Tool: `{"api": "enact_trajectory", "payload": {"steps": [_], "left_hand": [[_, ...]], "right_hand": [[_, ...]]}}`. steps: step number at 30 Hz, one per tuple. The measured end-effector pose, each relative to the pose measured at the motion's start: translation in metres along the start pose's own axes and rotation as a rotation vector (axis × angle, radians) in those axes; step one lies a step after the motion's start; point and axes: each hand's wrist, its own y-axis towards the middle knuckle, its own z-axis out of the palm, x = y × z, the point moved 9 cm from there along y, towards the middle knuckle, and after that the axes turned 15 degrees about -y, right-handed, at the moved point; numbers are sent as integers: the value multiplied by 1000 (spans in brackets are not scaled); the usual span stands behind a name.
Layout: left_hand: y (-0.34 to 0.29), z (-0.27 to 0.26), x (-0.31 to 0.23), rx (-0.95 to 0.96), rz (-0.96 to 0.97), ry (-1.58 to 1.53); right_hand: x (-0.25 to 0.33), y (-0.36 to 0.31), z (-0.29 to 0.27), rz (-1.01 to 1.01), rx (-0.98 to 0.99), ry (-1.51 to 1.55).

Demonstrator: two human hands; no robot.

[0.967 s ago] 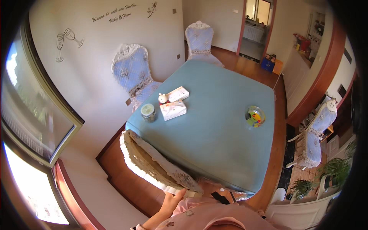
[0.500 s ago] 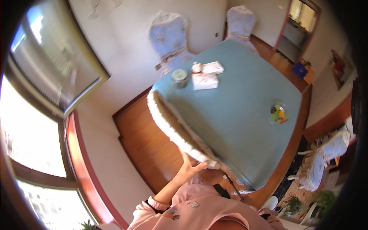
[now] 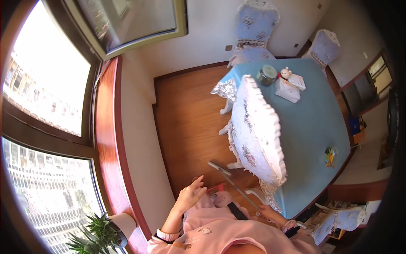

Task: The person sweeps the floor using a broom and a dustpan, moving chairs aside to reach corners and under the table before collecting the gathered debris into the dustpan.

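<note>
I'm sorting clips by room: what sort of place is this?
Probably a home dining room: there's a cloth-covered table, blue floral upholstered chairs beside it, and a potted succulent by the window.

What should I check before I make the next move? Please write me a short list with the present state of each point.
1. Right hand holds the stick: ok.
2. Left hand is free: ok, it is open and holds nothing.
3. Flat head of the stick does not touch the chair leg: cannot tell, they appear close together.
4. Flat head rests on the floor: cannot tell from this angle.
5. Jar stands upright on the table: ok.
6. Window is shut: not ok, its pane is swung open.
</note>
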Motion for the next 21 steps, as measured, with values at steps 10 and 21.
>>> {"api": "enact_trajectory", "payload": {"steps": [10,21], "left_hand": [[-29,-70,49,-196,-159,-84],[-62,-66,140,-496,-353,-256]], "right_hand": [[233,177,5,-110,-54,319],[418,466,-137,-180,-310,292]]}}
